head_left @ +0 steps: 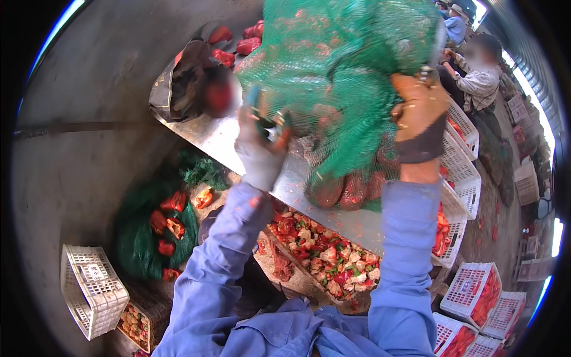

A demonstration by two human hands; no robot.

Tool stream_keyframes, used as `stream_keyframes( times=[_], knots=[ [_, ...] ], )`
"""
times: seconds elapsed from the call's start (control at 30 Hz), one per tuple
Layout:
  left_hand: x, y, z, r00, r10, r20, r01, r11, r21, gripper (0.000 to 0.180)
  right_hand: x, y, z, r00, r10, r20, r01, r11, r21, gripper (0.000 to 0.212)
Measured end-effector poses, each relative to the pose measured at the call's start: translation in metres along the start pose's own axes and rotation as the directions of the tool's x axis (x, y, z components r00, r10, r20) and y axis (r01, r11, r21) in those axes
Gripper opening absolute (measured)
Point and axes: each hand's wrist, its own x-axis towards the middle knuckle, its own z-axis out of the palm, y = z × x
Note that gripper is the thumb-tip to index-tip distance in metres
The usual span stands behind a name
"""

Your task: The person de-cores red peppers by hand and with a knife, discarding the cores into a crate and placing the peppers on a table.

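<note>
Over the metal surface, the right hand clenches the green mesh bag, apparently to hold it up; the left hand, fingers spread, blurs at its left edge. A dark bag and red peppers crowd far left; pepper scraps lie near, white crates right.

Open passage lies between left sleeve and right sleeve, above pepper scraps; green mesh bag obstructs the way ahead, white crates the right side.

A rumpled green mesh bag encloses bunched red peppers.
</note>
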Motion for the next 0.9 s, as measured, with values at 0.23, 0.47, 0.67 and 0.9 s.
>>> stream_keyframes(
  times=[0.23,0.47,0.67,0.9],
  knots=[
    [0.108,-0.019,0.026,0.897,0.29,0.334,-0.303,0.953,-0.016,0.079,0.008,-0.032,-0.097,0.751,-0.636,0.177,0.628,0.606,-0.489,0.027],
    [0.16,0.049,0.091,0.56,0.383,0.735,-0.199,0.923,-0.33,0.026,0.005,-0.047,-0.137,0.818,-0.572,-0.059,0.523,0.782,-0.338,0.035],
    [0.084,0.104,0.031,0.646,0.151,0.748,0.39,0.777,-0.494,0.024,-0.002,-0.005,-0.145,0.94,-0.317,-0.122,0.314,0.948,-0.048,0.022],
    [-0.084,0.084,0.029,0.366,0.143,0.919,0.576,0.741,-0.345,0.096,-0.066,0.009,-0.105,0.891,-0.38,0.25,0.396,0.918,-0.019,0.01]
  ],
)
